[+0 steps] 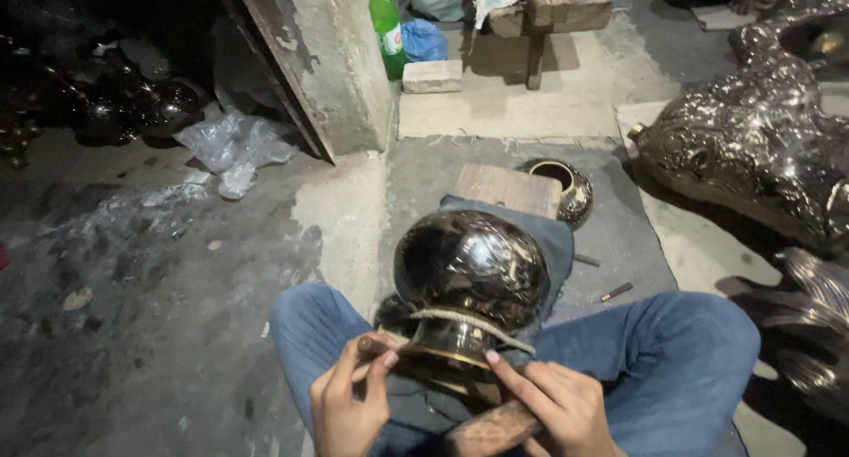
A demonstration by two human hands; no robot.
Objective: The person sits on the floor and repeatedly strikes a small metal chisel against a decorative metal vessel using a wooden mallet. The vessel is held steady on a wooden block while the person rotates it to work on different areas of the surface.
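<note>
A shiny dark metal pot (473, 262) with engraved patterns lies on its side on a blue cloth (555, 236) between my knees, a rope tied round its neck. My left hand (347, 402) pinches a thin rod-like tool (380, 345) against the pot's rim. My right hand (555, 406) grips a wooden hammer handle (491, 430), with its forefinger stretched along the pot's neck. I sit cross-legged in blue jeans.
A wooden block (506, 190) and a small engraved metal bowl (566, 188) lie beyond the pot. Large ornate metal figures (761, 138) fill the right side. A green bottle (386, 28), brick, wooden bench, concrete pillar (332, 68) and plastic bag (232, 147) stand farther back.
</note>
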